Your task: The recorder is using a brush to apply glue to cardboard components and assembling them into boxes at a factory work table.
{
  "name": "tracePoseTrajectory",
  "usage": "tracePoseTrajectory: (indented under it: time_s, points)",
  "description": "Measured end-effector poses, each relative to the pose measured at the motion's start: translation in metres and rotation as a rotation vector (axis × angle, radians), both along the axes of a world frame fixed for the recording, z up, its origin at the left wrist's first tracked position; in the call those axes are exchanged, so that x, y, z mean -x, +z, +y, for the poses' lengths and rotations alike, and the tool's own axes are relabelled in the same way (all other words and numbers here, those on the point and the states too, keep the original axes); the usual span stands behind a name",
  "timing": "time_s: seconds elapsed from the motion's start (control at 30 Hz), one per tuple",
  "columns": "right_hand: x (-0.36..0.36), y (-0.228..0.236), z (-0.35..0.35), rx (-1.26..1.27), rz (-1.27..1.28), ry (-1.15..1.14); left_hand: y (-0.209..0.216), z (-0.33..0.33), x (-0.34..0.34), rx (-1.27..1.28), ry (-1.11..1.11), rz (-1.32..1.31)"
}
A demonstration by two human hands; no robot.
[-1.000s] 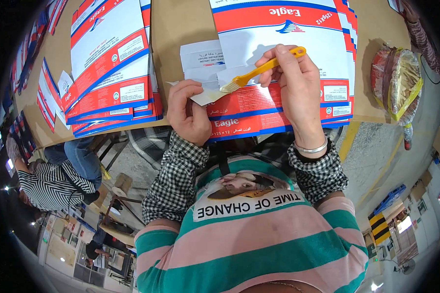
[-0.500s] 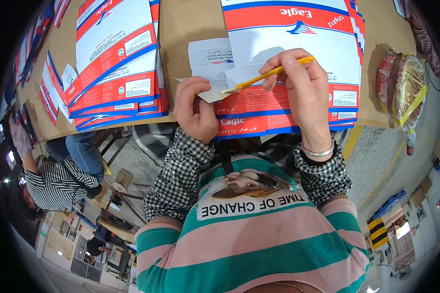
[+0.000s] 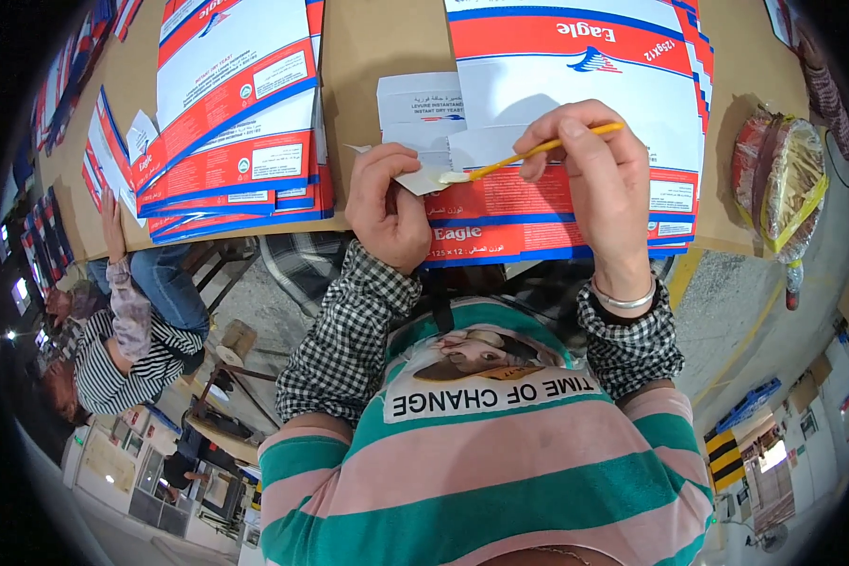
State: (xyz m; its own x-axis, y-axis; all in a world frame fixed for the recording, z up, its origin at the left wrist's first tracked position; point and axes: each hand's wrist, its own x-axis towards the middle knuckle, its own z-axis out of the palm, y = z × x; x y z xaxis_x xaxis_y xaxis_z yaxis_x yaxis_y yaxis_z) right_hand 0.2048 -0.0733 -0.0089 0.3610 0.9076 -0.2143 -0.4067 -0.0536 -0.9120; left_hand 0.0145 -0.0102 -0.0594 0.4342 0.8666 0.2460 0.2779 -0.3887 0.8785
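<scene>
In my right hand [image 3: 602, 184] is a slim brush with a yellow handle [image 3: 538, 150], pinched between thumb and fingers. Its pale, white-coated tip [image 3: 455, 176] rests on or just over a small white cardboard flap [image 3: 419, 181]. The fingers of my left hand [image 3: 387, 209] are curled around that flap's left side, tilting it up; the thumb is partly hidden. The flap seems to belong to a flat printed carton lying on a stack of red, white and blue flattened cartons [image 3: 575, 94]. Another pale carton panel [image 3: 415, 99] sticks out left of the stack.
A second stack of flattened cartons [image 3: 231, 113] lies on the brown tabletop [image 3: 377, 42] to the left. At right, near the edge, sits a plastic-wrapped red-and-yellow container [image 3: 775, 179]. A co-worker's hand [image 3: 113, 226] touches cartons at far left.
The brush has tipped flatter, its white tip showing more over the flap. My left hand keeps its hold. The whole view has shifted slightly. A co-worker's hand has come onto the far-left cartons.
</scene>
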Motion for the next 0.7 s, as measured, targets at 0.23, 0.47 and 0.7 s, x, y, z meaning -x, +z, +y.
tracePoseTrajectory:
  time_s: [0.23, 0.47, 0.7]
  points:
    - [0.004, 0.007, -0.001, -0.003, -0.020, -0.016, 0.000, 0.000, 0.000, 0.002, 0.010, 0.002]
    - [0.006, 0.012, 0.001, -0.008, -0.073, 0.012, 0.003, 0.000, -0.001, 0.005, 0.007, 0.003]
    - [0.003, 0.014, 0.001, -0.016, -0.060, -0.013, 0.000, 0.000, 0.001, -0.014, 0.007, 0.010]
